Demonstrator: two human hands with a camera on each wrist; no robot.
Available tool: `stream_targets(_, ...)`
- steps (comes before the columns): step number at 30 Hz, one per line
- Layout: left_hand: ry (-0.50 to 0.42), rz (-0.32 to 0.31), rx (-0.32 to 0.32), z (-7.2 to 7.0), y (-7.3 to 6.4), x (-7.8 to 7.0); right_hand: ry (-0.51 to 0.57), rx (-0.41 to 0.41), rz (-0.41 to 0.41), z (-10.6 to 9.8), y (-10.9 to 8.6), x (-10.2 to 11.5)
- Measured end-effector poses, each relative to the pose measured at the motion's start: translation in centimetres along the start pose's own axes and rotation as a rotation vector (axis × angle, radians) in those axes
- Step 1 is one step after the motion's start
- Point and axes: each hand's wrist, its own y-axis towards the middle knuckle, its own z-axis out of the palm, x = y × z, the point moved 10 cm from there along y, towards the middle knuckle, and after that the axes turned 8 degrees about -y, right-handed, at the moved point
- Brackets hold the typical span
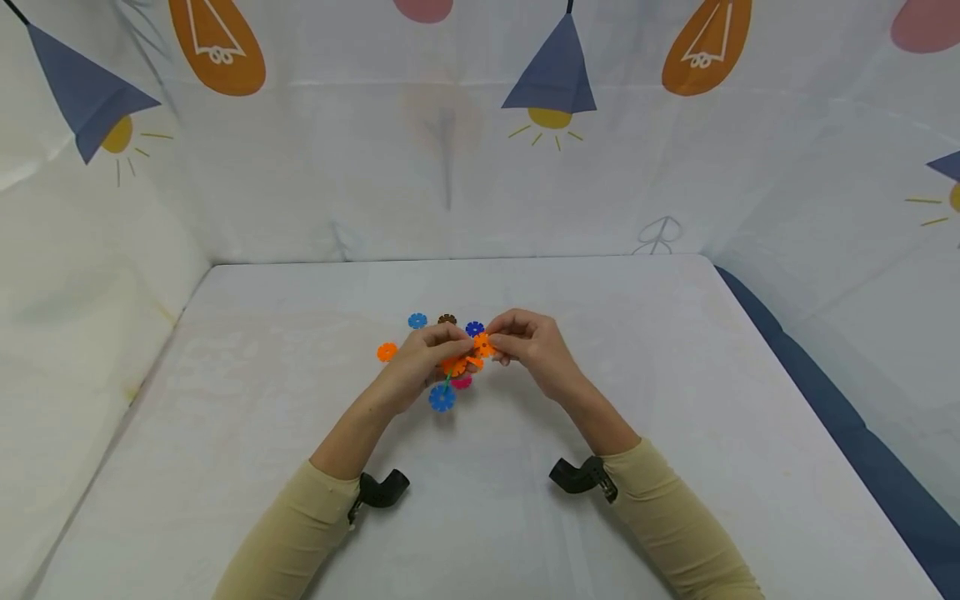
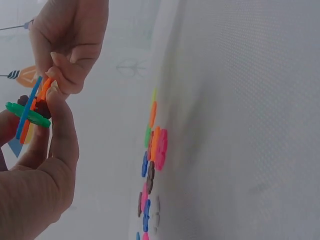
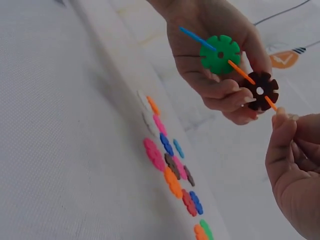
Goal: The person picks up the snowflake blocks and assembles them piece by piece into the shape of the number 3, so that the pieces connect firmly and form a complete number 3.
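Observation:
My left hand (image 1: 420,362) grips a chain of notched plastic discs fitted slot into slot. In the right wrist view the chain runs from a blue disc (image 3: 194,36), seen edge-on, through a green disc (image 3: 227,62) and an orange disc (image 3: 241,71) to a brown disc (image 3: 270,86). An end orange disc (image 1: 483,345) meets the brown one, pinched between thumb and fingertips of my right hand (image 1: 538,348). Left fingertips touch near the brown disc. The chain's blue disc (image 1: 442,398) hangs nearest my body in the head view.
Loose discs lie on the white table (image 1: 300,400) beneath and beyond the hands, among them a light blue disc (image 1: 417,320), an orange disc (image 1: 387,352), a dark blue disc (image 1: 474,328) and a pink disc (image 3: 153,155). White printed cloth (image 1: 375,167) encloses the table's back and sides.

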Motion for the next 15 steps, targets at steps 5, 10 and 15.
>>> stream_targets(5, 0.015, 0.004, 0.004, 0.0, 0.0, 0.0, 0.004, 0.023, 0.0, 0.5, 0.1, -0.3)
stream_targets(10, 0.03, 0.025, -0.019, -0.2, 0.0, -0.1, -0.012, 0.024, -0.007, 0.4, 0.1, -0.3)
stream_targets(15, 0.021, 0.046, -0.053, -0.7, 0.0, -0.3, -0.06, -0.014, 0.009, -0.7, 0.2, -0.6)
